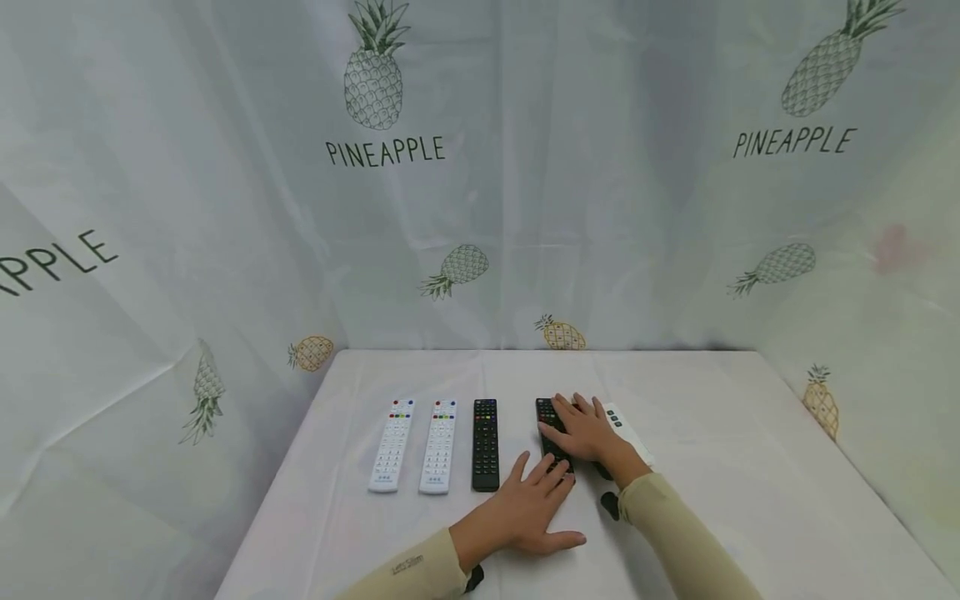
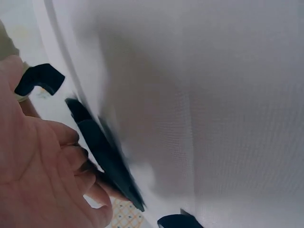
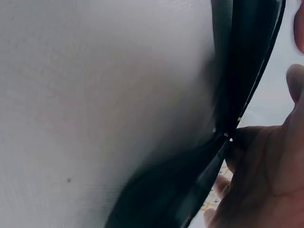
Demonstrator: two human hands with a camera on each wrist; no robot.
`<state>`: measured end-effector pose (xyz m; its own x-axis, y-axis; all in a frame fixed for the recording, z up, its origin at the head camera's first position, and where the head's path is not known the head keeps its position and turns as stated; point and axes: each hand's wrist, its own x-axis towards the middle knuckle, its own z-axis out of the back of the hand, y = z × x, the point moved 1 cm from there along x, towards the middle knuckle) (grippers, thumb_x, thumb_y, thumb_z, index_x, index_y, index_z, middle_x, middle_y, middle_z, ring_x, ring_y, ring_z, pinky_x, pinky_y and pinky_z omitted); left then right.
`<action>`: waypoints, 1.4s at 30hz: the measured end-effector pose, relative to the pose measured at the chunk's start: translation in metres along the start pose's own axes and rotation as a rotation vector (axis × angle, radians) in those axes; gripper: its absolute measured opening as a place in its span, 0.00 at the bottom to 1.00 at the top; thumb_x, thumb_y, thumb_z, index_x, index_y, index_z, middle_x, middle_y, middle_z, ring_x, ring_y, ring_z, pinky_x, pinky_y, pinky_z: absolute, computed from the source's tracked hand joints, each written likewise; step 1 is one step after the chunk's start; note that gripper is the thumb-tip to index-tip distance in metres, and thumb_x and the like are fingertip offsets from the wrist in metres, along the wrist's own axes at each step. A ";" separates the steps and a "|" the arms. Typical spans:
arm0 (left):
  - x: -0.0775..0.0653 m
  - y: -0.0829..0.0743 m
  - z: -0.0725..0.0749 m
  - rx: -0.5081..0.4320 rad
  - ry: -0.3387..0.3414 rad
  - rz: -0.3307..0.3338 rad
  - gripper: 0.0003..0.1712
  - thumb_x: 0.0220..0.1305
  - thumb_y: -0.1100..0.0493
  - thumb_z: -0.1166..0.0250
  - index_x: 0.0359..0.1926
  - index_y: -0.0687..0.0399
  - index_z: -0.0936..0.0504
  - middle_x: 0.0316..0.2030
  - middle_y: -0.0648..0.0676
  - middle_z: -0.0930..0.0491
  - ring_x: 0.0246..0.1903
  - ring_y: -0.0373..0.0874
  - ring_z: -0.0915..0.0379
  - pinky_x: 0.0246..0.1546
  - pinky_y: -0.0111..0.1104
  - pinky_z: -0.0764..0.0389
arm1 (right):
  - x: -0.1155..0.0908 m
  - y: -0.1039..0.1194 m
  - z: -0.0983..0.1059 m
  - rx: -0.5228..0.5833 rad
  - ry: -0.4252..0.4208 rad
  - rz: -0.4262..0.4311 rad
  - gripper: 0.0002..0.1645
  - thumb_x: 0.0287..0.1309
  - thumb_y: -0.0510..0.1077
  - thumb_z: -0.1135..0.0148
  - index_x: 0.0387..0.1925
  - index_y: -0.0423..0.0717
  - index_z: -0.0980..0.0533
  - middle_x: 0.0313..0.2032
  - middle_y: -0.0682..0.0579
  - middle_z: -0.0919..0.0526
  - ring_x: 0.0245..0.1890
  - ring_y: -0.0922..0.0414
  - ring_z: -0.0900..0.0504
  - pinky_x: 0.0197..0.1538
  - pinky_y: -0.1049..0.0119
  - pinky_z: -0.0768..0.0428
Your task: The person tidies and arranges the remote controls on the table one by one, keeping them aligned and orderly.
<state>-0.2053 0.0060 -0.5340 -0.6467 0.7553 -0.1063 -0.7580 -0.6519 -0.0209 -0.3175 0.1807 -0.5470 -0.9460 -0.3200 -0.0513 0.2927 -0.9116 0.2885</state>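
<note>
Under and beside my right hand (image 1: 587, 429) lies a black remote control (image 1: 545, 409). That hand is spread palm down with fingers fairly straight, hiding much of what is below it. In the right wrist view, its fingertips meet two dark remotes (image 3: 251, 61) where they come together. My left hand (image 1: 525, 508), also palm down with spread fingers, has its fingertips at the near end of the same black remote. The left wrist view shows those fingertips against a dark remote (image 2: 109, 154). Right of the right hand, a white remote (image 1: 622, 429) is partly covered.
Left of the hands, two white remotes (image 1: 392, 446) and another black remote (image 1: 485, 446) lie in a row on the white-covered table (image 1: 750, 467). A pineapple-printed curtain (image 1: 570, 208) hangs behind and at the sides. Dark bands (image 1: 611, 504) show at the wrists.
</note>
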 end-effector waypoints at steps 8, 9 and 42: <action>0.001 -0.001 0.003 -0.011 0.035 0.022 0.52 0.63 0.18 0.72 0.78 0.42 0.48 0.78 0.44 0.51 0.78 0.45 0.61 0.74 0.55 0.51 | 0.000 0.009 -0.001 -0.037 -0.005 0.033 0.52 0.65 0.76 0.60 0.74 0.43 0.41 0.75 0.43 0.40 0.76 0.38 0.47 0.74 0.34 0.57; 0.001 -0.002 0.004 -0.016 0.034 0.020 0.52 0.63 0.18 0.72 0.78 0.42 0.48 0.78 0.45 0.51 0.78 0.45 0.61 0.74 0.55 0.51 | 0.000 0.010 0.000 -0.040 -0.001 0.029 0.51 0.66 0.75 0.59 0.74 0.43 0.40 0.74 0.43 0.39 0.76 0.39 0.47 0.74 0.34 0.56; -0.005 -0.008 0.001 -0.062 0.077 0.047 0.54 0.62 0.17 0.70 0.79 0.41 0.55 0.79 0.43 0.57 0.79 0.47 0.64 0.74 0.58 0.54 | 0.000 0.021 -0.003 0.006 0.016 0.003 0.46 0.69 0.72 0.60 0.74 0.45 0.39 0.75 0.44 0.41 0.77 0.40 0.49 0.74 0.36 0.57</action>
<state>-0.1960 0.0069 -0.5327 -0.6711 0.7180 -0.1848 -0.7188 -0.6912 -0.0752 -0.3106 0.1613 -0.5442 -0.9426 -0.3272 -0.0661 0.2948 -0.9089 0.2949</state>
